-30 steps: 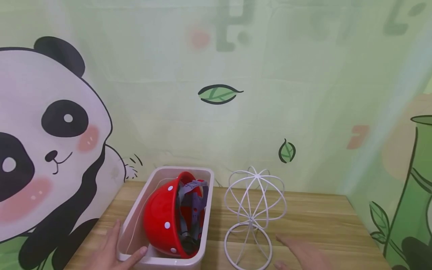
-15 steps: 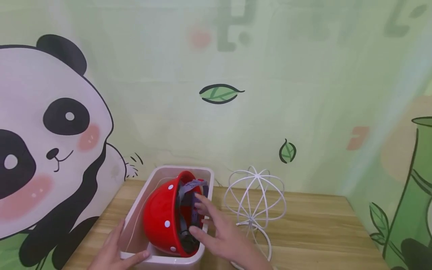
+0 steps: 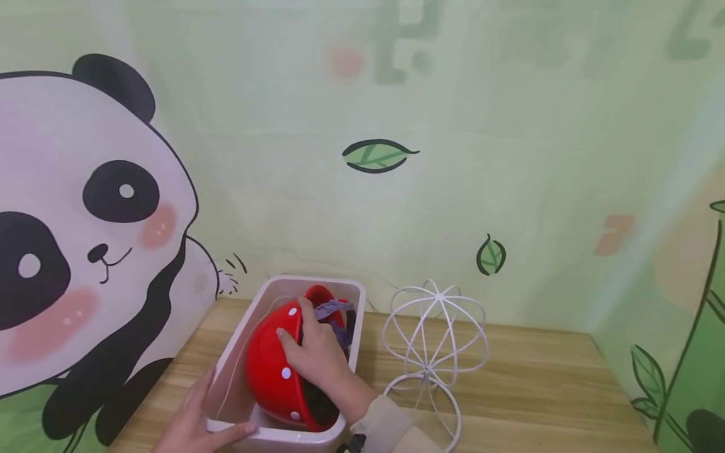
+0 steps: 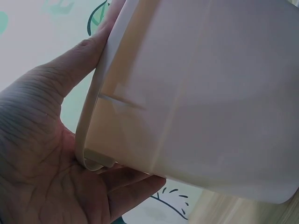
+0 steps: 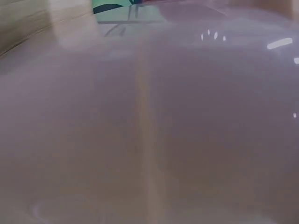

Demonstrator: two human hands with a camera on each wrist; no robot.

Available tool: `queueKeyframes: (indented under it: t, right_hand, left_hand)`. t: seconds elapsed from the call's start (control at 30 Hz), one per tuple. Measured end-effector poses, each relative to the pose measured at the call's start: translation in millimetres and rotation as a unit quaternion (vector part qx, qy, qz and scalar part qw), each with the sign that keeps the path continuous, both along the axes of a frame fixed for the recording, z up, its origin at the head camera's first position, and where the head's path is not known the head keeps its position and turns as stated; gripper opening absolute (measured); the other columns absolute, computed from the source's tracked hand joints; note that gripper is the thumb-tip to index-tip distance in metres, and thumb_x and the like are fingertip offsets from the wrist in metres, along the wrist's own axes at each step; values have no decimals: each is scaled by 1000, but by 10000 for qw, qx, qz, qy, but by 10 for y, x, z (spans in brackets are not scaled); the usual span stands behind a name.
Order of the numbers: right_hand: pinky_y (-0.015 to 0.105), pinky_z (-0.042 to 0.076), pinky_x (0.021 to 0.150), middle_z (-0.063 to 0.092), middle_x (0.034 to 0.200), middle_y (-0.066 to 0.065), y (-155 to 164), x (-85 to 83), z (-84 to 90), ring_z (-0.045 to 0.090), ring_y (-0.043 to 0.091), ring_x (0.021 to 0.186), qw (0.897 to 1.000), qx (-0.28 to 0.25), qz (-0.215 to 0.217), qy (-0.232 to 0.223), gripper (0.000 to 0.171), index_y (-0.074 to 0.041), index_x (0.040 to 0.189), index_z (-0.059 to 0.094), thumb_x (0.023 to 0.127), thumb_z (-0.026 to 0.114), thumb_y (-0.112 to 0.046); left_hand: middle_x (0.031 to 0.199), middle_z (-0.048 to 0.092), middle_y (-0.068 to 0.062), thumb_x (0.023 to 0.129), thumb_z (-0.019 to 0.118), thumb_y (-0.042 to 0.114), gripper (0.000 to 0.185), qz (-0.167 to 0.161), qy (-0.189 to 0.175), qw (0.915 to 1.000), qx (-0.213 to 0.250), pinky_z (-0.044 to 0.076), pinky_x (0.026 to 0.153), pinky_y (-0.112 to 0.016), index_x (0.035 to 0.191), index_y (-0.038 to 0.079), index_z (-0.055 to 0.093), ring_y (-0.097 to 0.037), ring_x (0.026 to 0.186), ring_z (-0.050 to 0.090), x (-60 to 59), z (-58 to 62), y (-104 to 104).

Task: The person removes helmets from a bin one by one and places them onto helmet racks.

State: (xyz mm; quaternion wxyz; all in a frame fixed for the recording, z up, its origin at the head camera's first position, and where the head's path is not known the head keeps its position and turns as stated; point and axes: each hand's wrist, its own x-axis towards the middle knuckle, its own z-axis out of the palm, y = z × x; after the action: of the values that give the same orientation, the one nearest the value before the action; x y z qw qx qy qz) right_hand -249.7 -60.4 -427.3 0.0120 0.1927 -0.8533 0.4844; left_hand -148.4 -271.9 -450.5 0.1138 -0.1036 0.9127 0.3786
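Now my right hand [image 3: 314,358] is inside the pale rectangular plastic bin [image 3: 238,352], where half a second ago it was only arriving over the bin's right rim and a second ago it lay flat on the wooden tabletop [image 3: 538,377] near the white wire dome-shaped stand [image 3: 433,343]. The reach is finished and the grasp has begun, so I judge the lift out of the bin to be what this contact sets up.

Fingers: right-hand fingers [image 3: 283,336] are curled over the edge of the glossy red hard hat with white dots [image 3: 272,371], thumb side toward the grey inner webbing [image 3: 334,309]. Grip looks closed on the shell's edge, though I cannot tell how far the thumb wraps, since the back of the hand hides it. The right wrist view is a blur of pinkish plastic and shows no fingers.

Hat position: lying on its side in the bin, crown toward 9 o'clock, open side toward 3 o'clock. From the fingertips, the bulk of the shell runs toward 7 o'clock.

My left hand [image 4: 51,154] has not moved off the bin's near-left corner. It braces the wall, thumb [image 4: 79,60] along the outside, fingers straight beneath the rim.

The stand sits at 3 o'clock from the bin, near but apart.
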Motion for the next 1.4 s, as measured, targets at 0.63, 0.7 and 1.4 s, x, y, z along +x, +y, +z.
queueKeyframes:
  t: [0.63,0.7,1.4]
  right_hand:
    - [34,62,71,65,109,-7,79,16,43,66,10,91,9954,-457,478,-698,71,-52,135,30,84,74,-30]
    - [31,61,70,67,102,-7,91,19,39,67,6,84,9967,-375,536,-472,66,-47,138,31,87,70,-30]
    - [31,60,83,61,126,0,304,-28,121,63,18,109,9910,-1303,213,224,47,-40,138,46,95,61,-28]
  left_hand:
    - [149,22,-23,59,79,67,138,31,-9,9998,220,55,86,-59,155,15,-5,-45,126,40,3,-9,23]
    - [149,22,-23,59,79,66,137,57,-21,9996,267,55,85,-58,155,16,-5,-46,126,39,2,-9,23]
    - [152,16,-25,56,78,71,142,286,-212,9982,479,56,82,-58,155,18,-8,-51,128,34,-19,-5,30]
